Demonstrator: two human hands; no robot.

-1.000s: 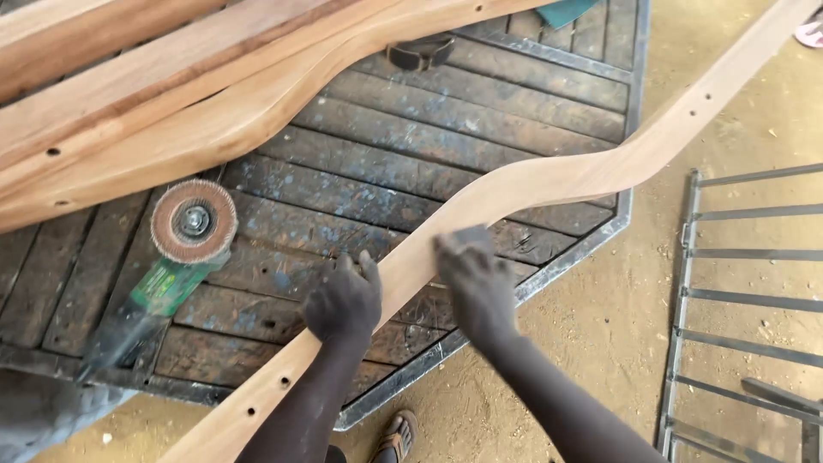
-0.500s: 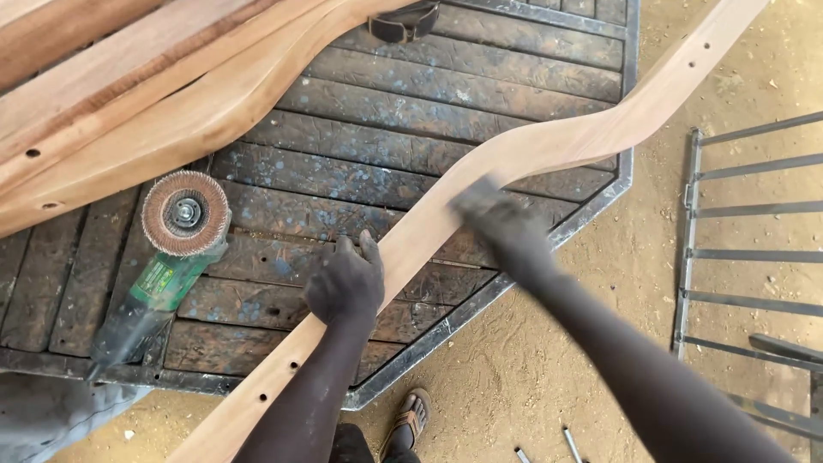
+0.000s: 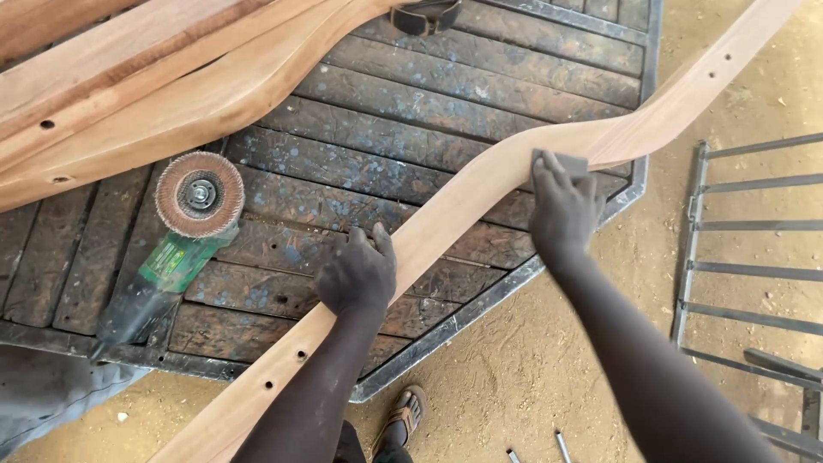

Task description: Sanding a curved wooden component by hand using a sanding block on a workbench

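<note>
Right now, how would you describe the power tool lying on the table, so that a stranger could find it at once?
Start at the dark slatted metal table; pale curved wooden pieces are stacked on its far left part. Just below that stack, left of the left hand, lies the angle grinder. Its green body and round rust-coloured flap disc set it apart from the wood around it.
</note>
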